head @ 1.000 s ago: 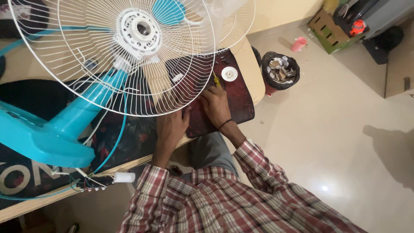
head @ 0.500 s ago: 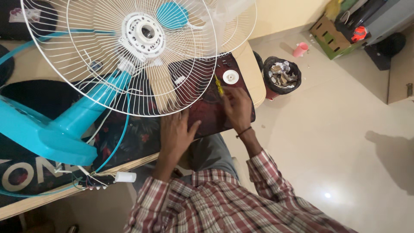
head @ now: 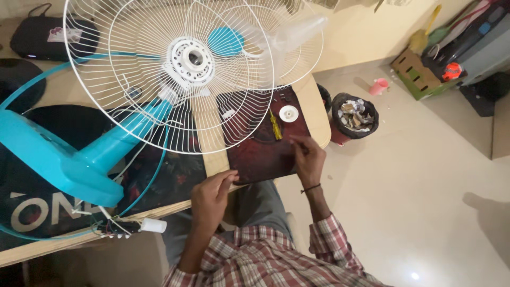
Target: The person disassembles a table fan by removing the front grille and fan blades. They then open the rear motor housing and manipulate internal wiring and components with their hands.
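Both hands empty: our left hand (head: 212,194) rests on the mat (head: 260,159) edge, right hand (head: 308,157) reaches near the screwdriver (head: 275,126). Fan (head: 175,79) lies dismantled, cap (head: 287,113) off; reassembly not begun, we judge.

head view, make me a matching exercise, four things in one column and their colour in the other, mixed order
Things:
1. fan stand
2. fan guard
3. screwdriver
4. cup on the floor

Colours:
A. pink
B. white
C. turquoise blue
D. yellow handle

Pairs: 1-C, 2-B, 3-D, 4-A
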